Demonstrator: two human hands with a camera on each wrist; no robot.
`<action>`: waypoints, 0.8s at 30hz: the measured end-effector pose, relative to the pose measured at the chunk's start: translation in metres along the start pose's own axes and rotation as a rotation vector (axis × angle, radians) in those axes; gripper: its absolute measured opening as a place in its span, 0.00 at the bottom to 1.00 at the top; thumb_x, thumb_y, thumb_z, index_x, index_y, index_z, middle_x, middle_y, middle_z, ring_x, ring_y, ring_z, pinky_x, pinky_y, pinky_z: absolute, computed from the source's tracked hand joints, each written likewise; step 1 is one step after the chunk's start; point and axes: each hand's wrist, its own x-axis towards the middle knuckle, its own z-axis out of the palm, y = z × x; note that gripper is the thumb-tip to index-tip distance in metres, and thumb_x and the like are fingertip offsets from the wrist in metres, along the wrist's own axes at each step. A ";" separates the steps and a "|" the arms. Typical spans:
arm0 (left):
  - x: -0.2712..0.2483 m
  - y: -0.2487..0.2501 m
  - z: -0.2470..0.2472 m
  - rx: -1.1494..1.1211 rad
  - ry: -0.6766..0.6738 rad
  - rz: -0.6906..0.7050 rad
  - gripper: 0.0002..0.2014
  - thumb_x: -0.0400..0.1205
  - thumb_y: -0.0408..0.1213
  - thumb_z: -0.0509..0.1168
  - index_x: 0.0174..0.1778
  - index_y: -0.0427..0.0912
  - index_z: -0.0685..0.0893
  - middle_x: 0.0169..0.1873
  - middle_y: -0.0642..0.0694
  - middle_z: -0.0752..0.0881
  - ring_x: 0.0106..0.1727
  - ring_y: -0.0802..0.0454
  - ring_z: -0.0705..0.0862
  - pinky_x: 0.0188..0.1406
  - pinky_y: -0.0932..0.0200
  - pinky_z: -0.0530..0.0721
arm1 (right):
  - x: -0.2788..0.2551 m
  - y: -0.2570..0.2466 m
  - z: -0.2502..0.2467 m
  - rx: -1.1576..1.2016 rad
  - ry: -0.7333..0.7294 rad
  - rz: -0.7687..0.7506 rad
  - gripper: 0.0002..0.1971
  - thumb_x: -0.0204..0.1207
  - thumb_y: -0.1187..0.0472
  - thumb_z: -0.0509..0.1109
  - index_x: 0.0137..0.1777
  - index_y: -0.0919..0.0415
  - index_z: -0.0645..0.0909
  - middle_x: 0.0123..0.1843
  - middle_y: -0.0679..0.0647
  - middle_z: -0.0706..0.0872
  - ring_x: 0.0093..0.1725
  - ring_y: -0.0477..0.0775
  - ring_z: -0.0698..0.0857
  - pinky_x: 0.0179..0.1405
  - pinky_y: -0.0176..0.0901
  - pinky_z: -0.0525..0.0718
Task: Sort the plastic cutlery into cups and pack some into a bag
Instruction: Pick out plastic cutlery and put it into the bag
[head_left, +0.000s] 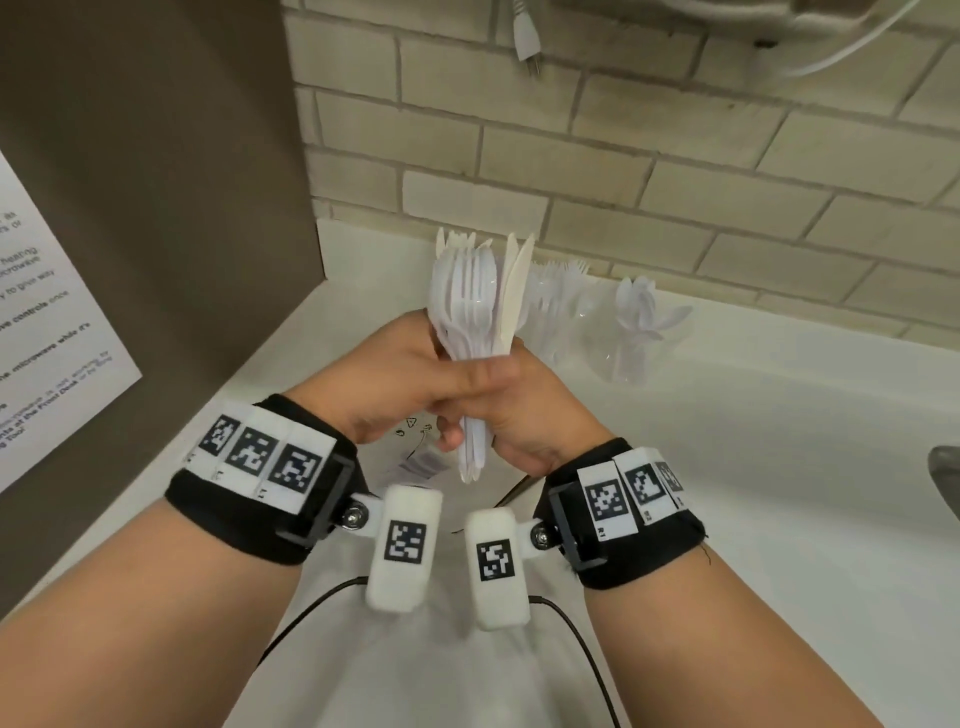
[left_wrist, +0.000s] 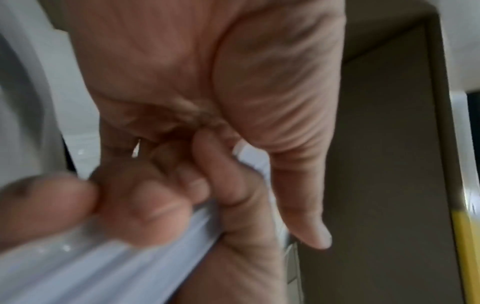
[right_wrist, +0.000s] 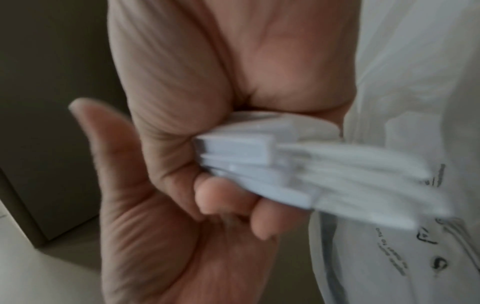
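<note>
A bundle of white plastic cutlery (head_left: 474, 306), forks and knives with their heads up, stands upright over the white counter (head_left: 779, 441). My left hand (head_left: 400, 374) grips the bundle at its middle, the thumb lying across the front. My right hand (head_left: 524, 415) is curled round the handles just below. The handle ends (right_wrist: 246, 162) poke out under my right palm. In the left wrist view my fingers wrap the blurred handles (left_wrist: 109, 255). Behind stand a clear cup of forks (head_left: 558, 306) and a clear cup of spoons (head_left: 641, 327). A white printed bag (right_wrist: 389, 246) lies under my hands.
A brown cabinet side (head_left: 156, 208) with a paper notice (head_left: 47, 338) closes off the left. The brick wall (head_left: 675, 156) runs along the back, with a loose plug (head_left: 527, 41) hanging on it. A grey metal edge (head_left: 948, 478) shows at the far right.
</note>
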 end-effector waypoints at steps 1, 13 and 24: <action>0.000 -0.001 0.003 0.023 0.044 -0.046 0.26 0.65 0.48 0.78 0.54 0.37 0.86 0.50 0.34 0.89 0.33 0.41 0.89 0.24 0.47 0.85 | 0.000 0.001 0.002 -0.030 -0.009 -0.016 0.14 0.69 0.83 0.67 0.46 0.65 0.82 0.37 0.66 0.82 0.31 0.61 0.80 0.26 0.43 0.84; 0.001 -0.003 0.013 -0.130 0.265 -0.034 0.10 0.74 0.47 0.70 0.34 0.44 0.86 0.38 0.42 0.91 0.45 0.34 0.89 0.36 0.42 0.87 | 0.002 0.011 0.008 -0.065 -0.059 0.117 0.14 0.69 0.77 0.69 0.53 0.65 0.80 0.35 0.62 0.81 0.25 0.56 0.77 0.34 0.48 0.85; -0.001 -0.027 -0.002 -0.308 0.216 -0.222 0.25 0.73 0.61 0.61 0.49 0.41 0.77 0.24 0.48 0.73 0.22 0.53 0.70 0.23 0.60 0.71 | 0.005 -0.027 -0.023 -0.292 0.453 -0.004 0.13 0.76 0.52 0.74 0.46 0.63 0.84 0.35 0.55 0.85 0.26 0.48 0.80 0.25 0.42 0.80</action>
